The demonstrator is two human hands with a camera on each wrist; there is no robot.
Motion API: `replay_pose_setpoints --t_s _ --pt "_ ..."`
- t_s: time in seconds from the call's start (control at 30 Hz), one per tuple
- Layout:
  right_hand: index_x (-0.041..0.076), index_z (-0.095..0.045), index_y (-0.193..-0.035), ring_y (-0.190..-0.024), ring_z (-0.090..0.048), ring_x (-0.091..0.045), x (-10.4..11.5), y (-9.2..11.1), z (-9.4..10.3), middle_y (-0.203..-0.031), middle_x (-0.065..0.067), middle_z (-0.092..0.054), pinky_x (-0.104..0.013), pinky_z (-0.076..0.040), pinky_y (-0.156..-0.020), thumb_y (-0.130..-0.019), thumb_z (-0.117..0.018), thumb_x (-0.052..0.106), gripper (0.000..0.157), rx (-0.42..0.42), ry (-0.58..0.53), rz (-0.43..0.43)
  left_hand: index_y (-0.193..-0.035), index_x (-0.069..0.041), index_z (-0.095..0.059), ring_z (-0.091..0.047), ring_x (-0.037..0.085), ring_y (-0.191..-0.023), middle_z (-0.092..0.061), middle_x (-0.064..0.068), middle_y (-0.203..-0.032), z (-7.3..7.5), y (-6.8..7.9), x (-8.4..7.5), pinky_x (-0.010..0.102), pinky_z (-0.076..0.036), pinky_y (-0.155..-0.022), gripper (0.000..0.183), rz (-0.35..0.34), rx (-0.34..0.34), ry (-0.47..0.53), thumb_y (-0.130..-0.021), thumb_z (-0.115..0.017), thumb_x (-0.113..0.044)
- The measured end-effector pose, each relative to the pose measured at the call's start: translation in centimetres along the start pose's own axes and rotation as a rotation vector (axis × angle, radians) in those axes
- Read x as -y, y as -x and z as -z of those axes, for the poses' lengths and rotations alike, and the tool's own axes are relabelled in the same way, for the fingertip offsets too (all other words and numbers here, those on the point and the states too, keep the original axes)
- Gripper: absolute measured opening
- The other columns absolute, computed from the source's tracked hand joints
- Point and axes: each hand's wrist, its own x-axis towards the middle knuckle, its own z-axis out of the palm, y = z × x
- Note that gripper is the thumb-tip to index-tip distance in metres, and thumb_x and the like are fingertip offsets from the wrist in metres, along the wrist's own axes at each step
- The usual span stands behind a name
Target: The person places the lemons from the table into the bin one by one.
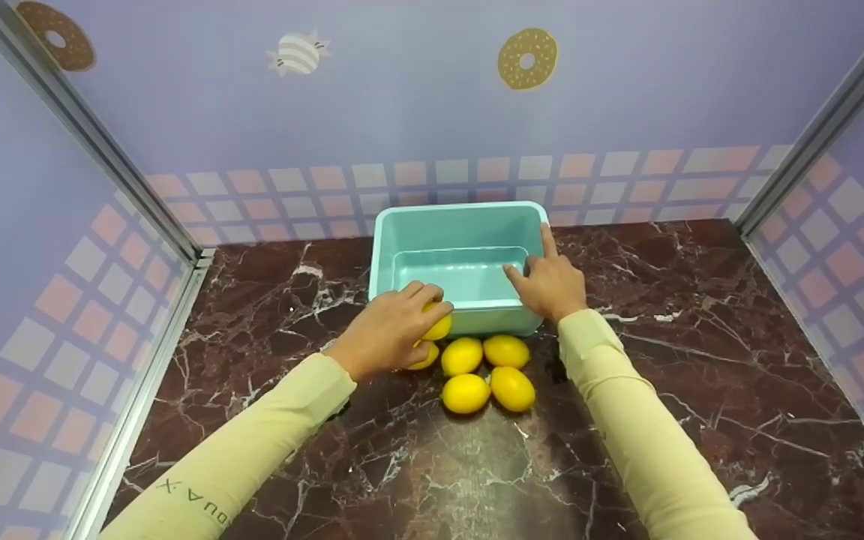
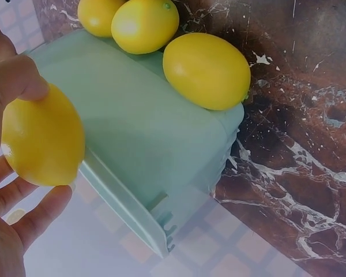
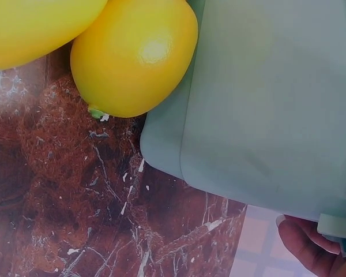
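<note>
The left hand (image 1: 388, 331), at the centre of the head view, grips one lemon (image 1: 439, 325), with the thumb on one side and the fingers on the other, as the left wrist view shows. This lemon is beside the near rim of the green bin (image 1: 488, 321); whether it touches the rim, I cannot tell. The skin looks smooth, so I think an even, moderate pressure is better than a hard pinch, and the lemon should pass well above the rim. The right hand (image 1: 556, 286) holds the bin at its right rim, the index finger lying along the edge; this probably helps against sliding.

Inside the bin, nothing shows on the visible part of the floor. Just below it in the frame, five more lemons (image 1: 466, 394) lie on the dark marbled tabletop (image 1: 691, 394), one partly hidden by the left hand.
</note>
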Motion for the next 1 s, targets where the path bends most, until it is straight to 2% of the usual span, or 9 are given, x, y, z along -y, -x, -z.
replay_pose_setpoints --t_s 0.17,0.57,0.77,1.0 --pt "0.006 -0.069 -0.110 -0.109 -0.057 -0.042 0.0 0.0 0.0 -0.164 -0.006 -0.005 -0.059 -0.050 -0.083 -0.094 -0.040 0.060 0.063 0.008 0.012 -0.006 -0.113 -0.013 -0.056 -0.053 0.022 -0.092 -0.055 0.004 -0.110 0.1 -0.2 0.2 0.030 -0.048 -0.057 0.047 -0.009 -0.014 -0.012 -0.068 -0.069 -0.018" --pt "0.006 -0.068 -0.115 -0.108 -0.057 -0.042 0.0 0.1 0.0 -0.164 -0.008 -0.005 -0.058 -0.050 -0.081 -0.095 -0.040 0.060 0.064 0.008 0.004 0.005 -0.117 -0.012 -0.057 -0.056 0.024 -0.097 -0.056 0.007 -0.113 0.5 -0.8 0.7 0.032 -0.053 -0.066 0.050 -0.015 -0.024 -0.015 -0.069 -0.071 -0.018" --pt "0.007 -0.069 -0.112 -0.108 -0.057 -0.042 0.0 0.0 0.0 -0.164 -0.008 -0.007 -0.059 -0.050 -0.082 -0.095 -0.040 0.054 0.058 0.002 0.006 0.001 -0.117 -0.012 -0.056 -0.056 0.024 -0.097 -0.056 0.008 -0.113 0.7 -1.1 1.0 0.032 -0.054 -0.066 0.049 -0.010 -0.019 -0.024 -0.071 -0.072 -0.021" --pt "0.007 -0.068 -0.102 -0.104 -0.058 -0.042 0.0 -0.1 0.0 -0.164 -0.008 -0.011 -0.059 -0.050 -0.080 -0.092 -0.040 0.042 0.046 -0.010 0.008 0.002 -0.116 -0.012 -0.057 -0.054 0.024 -0.094 -0.056 0.007 -0.113 0.9 -1.4 1.1 0.032 -0.051 -0.062 0.048 -0.002 -0.023 -0.013 -0.072 -0.071 -0.020"
